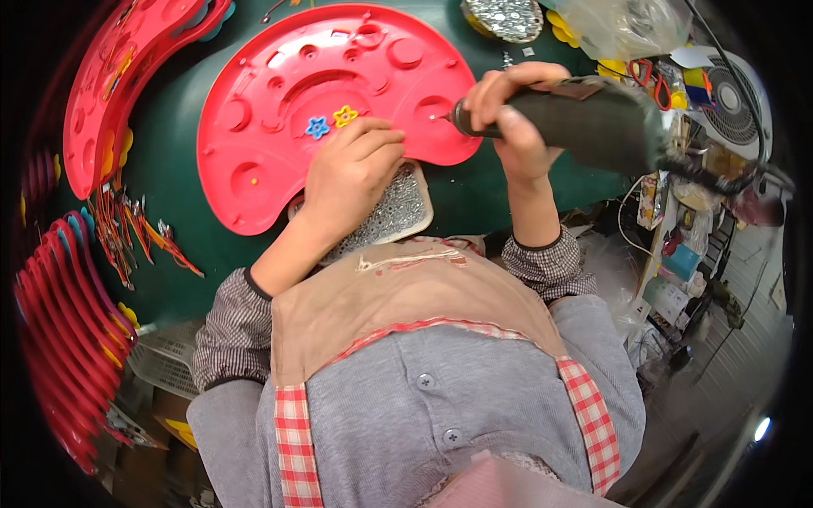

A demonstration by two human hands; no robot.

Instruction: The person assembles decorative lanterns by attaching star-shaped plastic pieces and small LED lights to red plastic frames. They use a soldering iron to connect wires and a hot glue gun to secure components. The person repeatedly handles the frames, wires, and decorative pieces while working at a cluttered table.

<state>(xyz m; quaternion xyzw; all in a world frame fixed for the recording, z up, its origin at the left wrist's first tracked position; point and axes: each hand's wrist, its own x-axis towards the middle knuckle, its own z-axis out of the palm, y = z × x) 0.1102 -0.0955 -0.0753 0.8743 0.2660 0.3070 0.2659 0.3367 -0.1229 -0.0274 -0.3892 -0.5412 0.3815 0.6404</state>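
A curved red plastic panel (254, 85) lies on the table in front of me, with moulded rings and hollows. A blue star-shaped piece (317, 128) and a yellow star-shaped piece (345, 116) sit near its middle. My right hand (517, 110) is wrapped round a dark, corded electric screwdriver (584, 123), whose tip points at the panel's right hollow. Over the panel's near edge, my left hand (354, 173) has its fingers bent together beside the yellow piece; what they hold, if anything, is hidden. Partly under the panel and left hand is a tray of small metal screws (396, 207).
Another red panel (102, 102) lies at the left, with loose coloured wires (135, 224) below it. Stacked red panels (76, 330) stand at lower left. Toward the far right are a dish of metal parts (506, 19), a clear plastic bag (622, 30), red-handled scissors (650, 83) and a fan (730, 102).
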